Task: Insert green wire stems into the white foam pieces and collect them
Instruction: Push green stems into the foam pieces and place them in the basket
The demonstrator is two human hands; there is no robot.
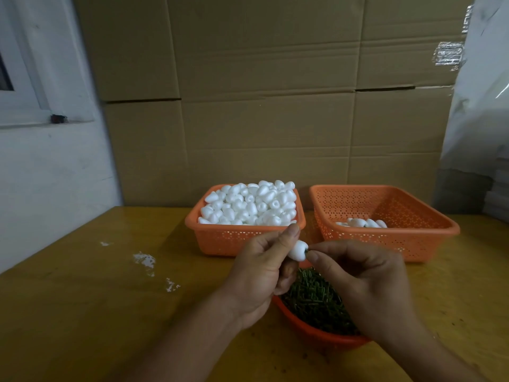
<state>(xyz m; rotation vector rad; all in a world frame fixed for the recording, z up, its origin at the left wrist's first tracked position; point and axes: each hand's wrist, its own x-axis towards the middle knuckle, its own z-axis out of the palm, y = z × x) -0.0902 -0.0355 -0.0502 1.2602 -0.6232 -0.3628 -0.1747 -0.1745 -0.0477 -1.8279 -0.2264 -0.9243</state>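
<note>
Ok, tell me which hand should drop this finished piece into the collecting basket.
Probably the right hand. It is nearer the right basket that holds the few finished pieces. But the left hand grips the foam piece now, while the right pinches only the green stem, so it would have to take over.

A yellow-brown surface (82, 312) is carrying three orange baskets, one heaped with foam pieces (246, 219), one nearly bare (385, 219), one nearest holding green stems (316, 323), plus white scraps (144, 259) lying at left.

Cardboard wall (261, 106) behind yellow table (82, 299), window (16, 64) left
</note>
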